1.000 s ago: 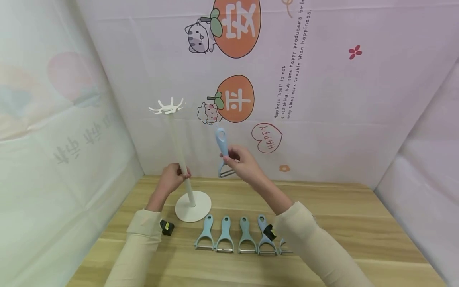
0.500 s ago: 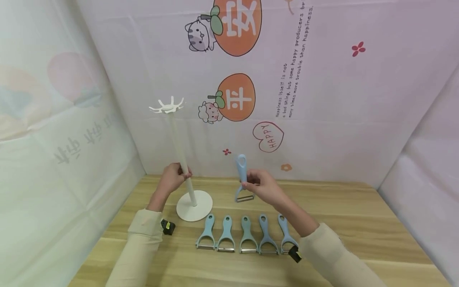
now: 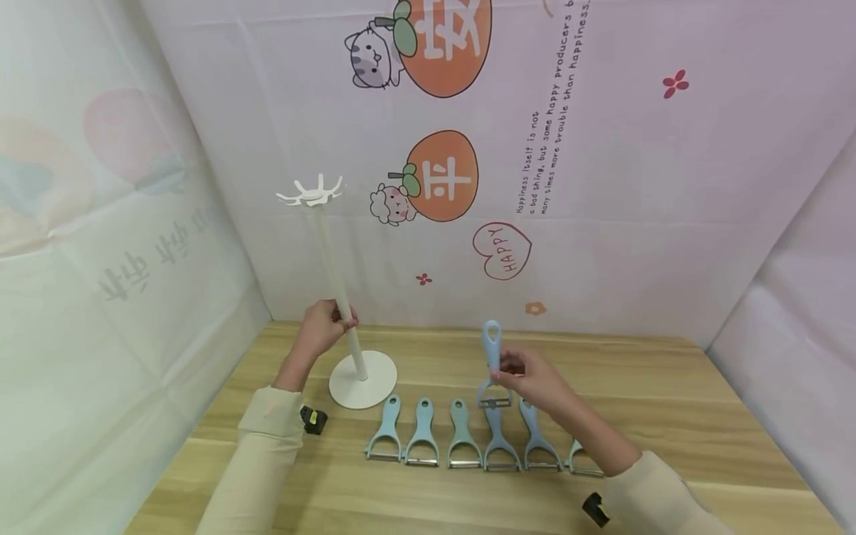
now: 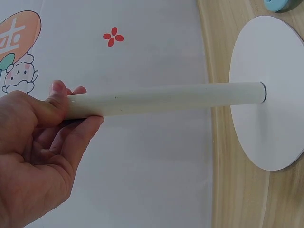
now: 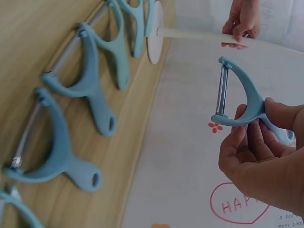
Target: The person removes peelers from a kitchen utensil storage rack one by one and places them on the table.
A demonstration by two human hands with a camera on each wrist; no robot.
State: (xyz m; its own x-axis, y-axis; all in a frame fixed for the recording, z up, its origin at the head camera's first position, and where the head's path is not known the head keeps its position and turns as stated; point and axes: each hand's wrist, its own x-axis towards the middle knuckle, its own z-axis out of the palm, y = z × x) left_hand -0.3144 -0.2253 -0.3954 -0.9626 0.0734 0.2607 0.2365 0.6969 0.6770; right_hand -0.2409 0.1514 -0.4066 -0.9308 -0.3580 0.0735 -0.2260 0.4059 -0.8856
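Observation:
My left hand (image 3: 323, 328) grips the pole of a white stand (image 3: 332, 260), which has a round base and a ring of hooks at its top. In the left wrist view, thumb and fingers wrap the pole (image 4: 166, 100). My right hand (image 3: 531, 377) pinches a light blue Y-shaped peeler (image 3: 492, 345) by its handle, blade end down, above the row on the table. The right wrist view shows that peeler (image 5: 251, 97) between thumb and fingers. Below lie several peelers side by side, among them a teal one (image 3: 460, 427) and a blue one (image 3: 531, 427). The hooks hold nothing.
The wooden table (image 3: 428, 505) ends at a printed cloth backdrop (image 3: 602, 186), with white cloth (image 3: 87, 334) also on the left side. The rightmost peeler (image 3: 583, 462) is partly hidden by my right forearm. Black wrist cameras sit near both cuffs.
My right hand has moved right and down with the blue peeler, away from the stand toward the row. My left hand has stayed on the pole.

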